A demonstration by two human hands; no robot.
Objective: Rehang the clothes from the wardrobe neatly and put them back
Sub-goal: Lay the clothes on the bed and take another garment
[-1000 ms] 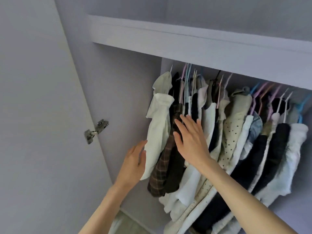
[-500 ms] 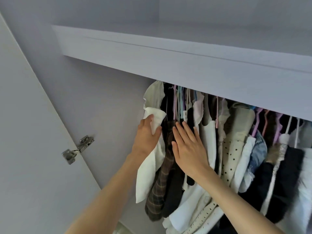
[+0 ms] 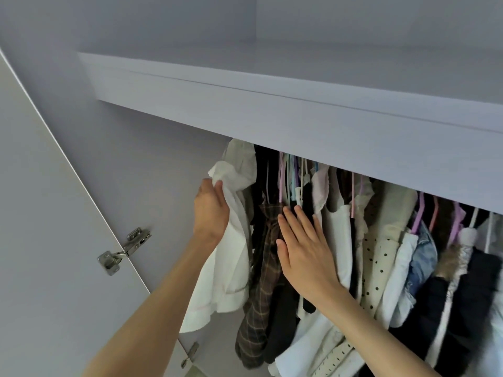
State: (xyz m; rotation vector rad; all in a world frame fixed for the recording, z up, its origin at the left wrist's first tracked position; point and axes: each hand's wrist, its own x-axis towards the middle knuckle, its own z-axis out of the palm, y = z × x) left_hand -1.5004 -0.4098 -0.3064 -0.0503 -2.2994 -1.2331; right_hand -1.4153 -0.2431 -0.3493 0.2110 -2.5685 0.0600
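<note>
A packed row of clothes hangs under the wardrobe shelf (image 3: 272, 112) on pastel hangers (image 3: 281, 183). At the far left hangs a white garment (image 3: 231, 257); my left hand (image 3: 211, 210) grips its upper shoulder part, fingers wrapped into the cloth. Beside it hang a brown plaid garment (image 3: 261, 281) and dark pieces. My right hand (image 3: 304, 248) lies flat with straight fingers against the plaid and black garments, pressing them rightward. The rail and the hanger hooks are hidden behind the shelf front.
The open wardrobe door (image 3: 54, 268) stands at the left with two metal hinges (image 3: 125, 250). The wardrobe side wall (image 3: 149, 172) is close behind the white garment. Further right hang a polka-dot cream garment (image 3: 378, 268), denim (image 3: 423, 254) and dark clothes (image 3: 468, 308).
My left hand rose from below the white garment to its shoulder and took hold of the cloth. My right hand stayed flat on the neighbouring clothes. The view tilted upward.
</note>
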